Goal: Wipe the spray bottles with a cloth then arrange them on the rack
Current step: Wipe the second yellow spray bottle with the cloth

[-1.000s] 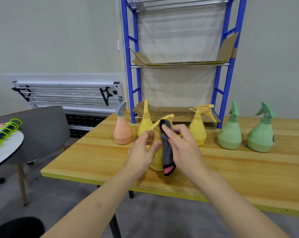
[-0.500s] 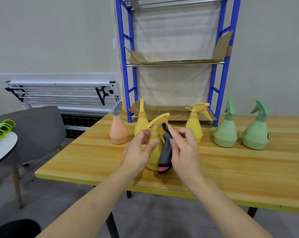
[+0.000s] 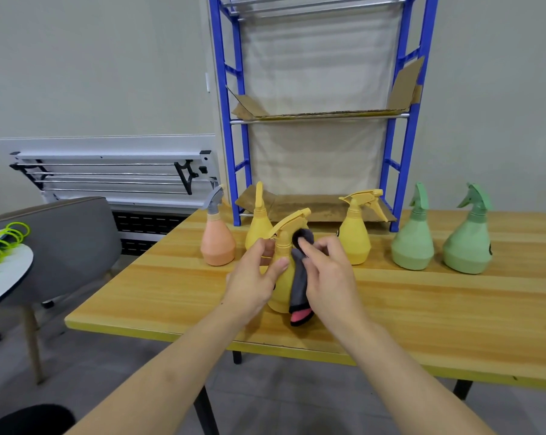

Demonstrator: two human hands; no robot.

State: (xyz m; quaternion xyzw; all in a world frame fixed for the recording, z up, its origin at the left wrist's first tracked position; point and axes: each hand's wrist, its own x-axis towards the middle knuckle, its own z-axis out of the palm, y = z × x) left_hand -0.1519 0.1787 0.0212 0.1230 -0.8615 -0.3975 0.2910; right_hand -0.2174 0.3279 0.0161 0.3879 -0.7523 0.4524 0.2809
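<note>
A yellow spray bottle [image 3: 283,282] stands near the front of the wooden table [image 3: 422,309]. My left hand [image 3: 253,277] grips its left side, thumb across the body. My right hand [image 3: 328,274] holds a grey cloth [image 3: 299,285] with a pink end against the bottle's right side and neck. Behind stand an orange bottle [image 3: 217,241], two more yellow bottles [image 3: 259,226] [image 3: 355,237], and two green bottles [image 3: 413,243] [image 3: 468,246]. The blue rack [image 3: 231,120] stands at the table's back with cardboard-lined shelves.
A grey chair [image 3: 64,243] and a round white table [image 3: 5,274] with green rings are to the left. A folded white metal rack [image 3: 108,177] leans against the wall behind the chair.
My right hand slid the cloth up from the bottle's body toward its neck under the trigger. The left hand kept its hold. The camera shifted slightly.
</note>
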